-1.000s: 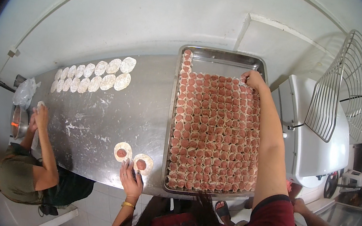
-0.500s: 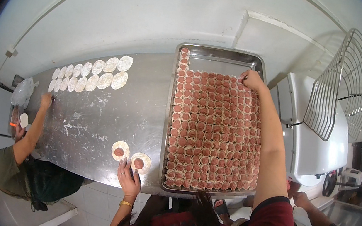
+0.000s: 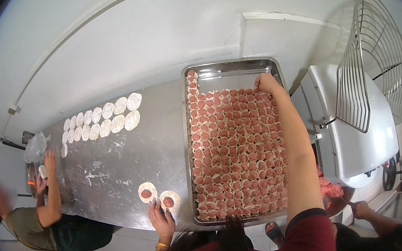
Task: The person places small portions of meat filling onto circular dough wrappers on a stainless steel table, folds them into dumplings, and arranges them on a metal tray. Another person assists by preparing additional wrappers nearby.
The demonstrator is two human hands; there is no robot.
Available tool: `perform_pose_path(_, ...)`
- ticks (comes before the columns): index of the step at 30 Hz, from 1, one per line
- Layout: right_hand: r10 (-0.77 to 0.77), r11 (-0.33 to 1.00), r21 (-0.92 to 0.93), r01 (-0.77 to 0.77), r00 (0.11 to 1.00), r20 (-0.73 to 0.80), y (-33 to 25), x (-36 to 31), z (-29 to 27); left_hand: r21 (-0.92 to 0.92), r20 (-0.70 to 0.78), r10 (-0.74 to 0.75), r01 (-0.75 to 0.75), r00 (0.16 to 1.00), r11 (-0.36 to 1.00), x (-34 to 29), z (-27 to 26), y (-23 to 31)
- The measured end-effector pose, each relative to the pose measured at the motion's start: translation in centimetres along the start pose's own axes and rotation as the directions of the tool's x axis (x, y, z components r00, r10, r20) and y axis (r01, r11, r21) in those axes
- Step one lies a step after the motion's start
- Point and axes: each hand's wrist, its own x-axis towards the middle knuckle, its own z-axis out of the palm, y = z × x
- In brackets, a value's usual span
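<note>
A large steel tray (image 3: 186, 67) is packed with rows of small open-topped meat dumplings (image 3: 234, 145). At its far right part my right hand (image 3: 266, 85) pinches a dumpling, mostly covered by the fingers, against the end of the far row. My left hand (image 3: 160, 221) rests at the near edge of the steel table (image 3: 102, 178), fingers stretched out and apart. Its fingertips touch the edge of a round wrapper (image 3: 176, 198) with a lump of pink meat on it. Just left of that lies a second wrapper (image 3: 142, 187), also with meat.
Two rows of bare round wrappers (image 3: 108, 110) lie at the table's far left. A co-worker there holds a pale stack of wrappers (image 3: 43, 171) beside a plastic bag (image 3: 36, 147). A white appliance (image 3: 358, 126) and wire rack (image 3: 358, 70) stand right; another person's hand (image 3: 362, 210) is near minced meat (image 3: 330, 188).
My view has shifted and tilted. The co-worker has laid another wrapper, starting a third row, and drawn that hand back. My hands stay at the dumplings and filled wrappers.
</note>
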Motion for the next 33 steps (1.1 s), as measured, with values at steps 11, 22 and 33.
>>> perform_pose_path(11, -0.035, 0.996, -0.084, 0.036, 0.999, 0.012, 0.3, 0.9, 0.7, -0.025, 0.002, 0.012, -0.012, 1.0, 1.0, 0.1, -0.3, 0.3)
perform_pose_path(22, 0.251, 0.968, -0.008, -0.253, 0.965, -0.079, -1.9, -0.5, -1.5, -0.1, -0.031, -0.003, -0.001, 1.0, 0.995, -0.1, -0.6, 0.0)
perform_pose_path(33, -0.263, 0.868, 0.41, 0.28, 0.96, -0.097, -25.7, -18.6, 6.5, -0.156, -0.113, -0.114, 0.096, 0.987, 0.983, -0.9, -0.3, -1.3)
